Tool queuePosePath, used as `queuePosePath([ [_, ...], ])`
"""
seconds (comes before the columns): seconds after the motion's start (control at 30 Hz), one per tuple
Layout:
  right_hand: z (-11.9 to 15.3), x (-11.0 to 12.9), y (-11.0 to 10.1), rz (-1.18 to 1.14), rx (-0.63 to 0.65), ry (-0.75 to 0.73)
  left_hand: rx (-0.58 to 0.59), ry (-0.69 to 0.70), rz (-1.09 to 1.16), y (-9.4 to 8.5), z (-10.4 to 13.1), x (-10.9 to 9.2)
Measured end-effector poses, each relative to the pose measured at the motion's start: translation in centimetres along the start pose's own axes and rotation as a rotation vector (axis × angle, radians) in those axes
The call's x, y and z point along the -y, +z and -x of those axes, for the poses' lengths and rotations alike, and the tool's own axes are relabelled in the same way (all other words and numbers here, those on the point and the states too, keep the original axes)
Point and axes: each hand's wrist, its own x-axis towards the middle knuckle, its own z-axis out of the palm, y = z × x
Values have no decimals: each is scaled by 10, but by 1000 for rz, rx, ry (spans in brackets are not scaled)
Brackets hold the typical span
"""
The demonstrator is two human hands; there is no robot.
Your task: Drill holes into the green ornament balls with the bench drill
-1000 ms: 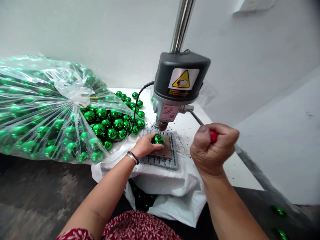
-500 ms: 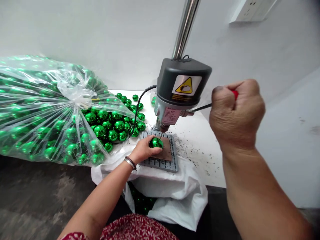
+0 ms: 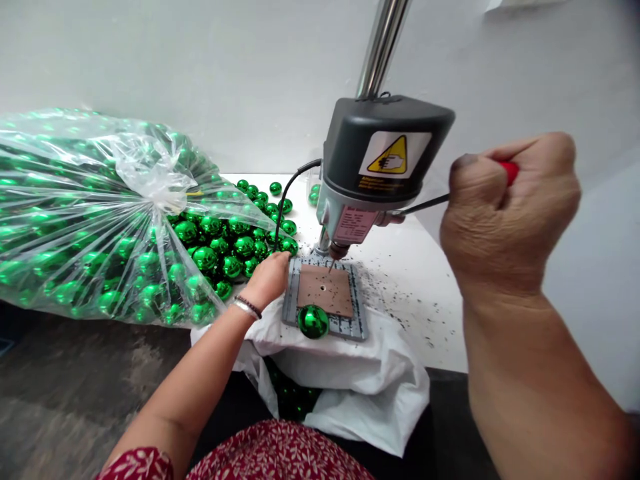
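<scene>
My right hand (image 3: pixel 510 213) is wrapped round the red-tipped lever (image 3: pixel 425 203) of a dark drill press (image 3: pixel 387 150). Below its thin bit, a brown board (image 3: pixel 335 293) with a small hole lies on the grey slotted base (image 3: pixel 357 327). A shiny green ball (image 3: pixel 313 321) is at the front edge of the board, touched by neither hand. My left hand (image 3: pixel 270 277) is left of the base, beside the pile of green balls (image 3: pixel 244 247); its fingers are bent and their tips hidden, so its grip is unclear.
A knotted clear bag (image 3: pixel 100 253) full of green balls covers the left side. A white bag (image 3: pixel 370 393) hangs open at the front edge, with green balls inside. Dark shavings dot the white table (image 3: pixel 430 313). A black cable (image 3: pixel 295 177) loops behind the pile.
My left hand has let go of the green ball and moved left to the pile. That ball is now nearer the front of the base. My right hand remains on the lever.
</scene>
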Motion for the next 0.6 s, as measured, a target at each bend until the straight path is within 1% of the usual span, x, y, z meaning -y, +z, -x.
queuePosePath([
  [0.03,0,2,-1,5,13,21,8,-28,-122,0,-7,-3],
  [0.1,0,4,-2,11,38,46,62,-90,-310,1,-18,-9],
  [0.2,1,5,-3,-10,59,40,126,-169,-443,3,-27,-17],
  [0.33,2,3,-4,-68,60,12,143,-187,-479,5,-29,-20],
  [0.47,3,0,-3,-97,49,-19,153,-158,-546,5,-23,-15],
  [0.53,3,-1,-3,-100,38,-34,122,-134,-543,4,-17,-12],
  [0.6,3,-2,-2,-101,31,-38,60,-115,-477,0,-9,-9],
])
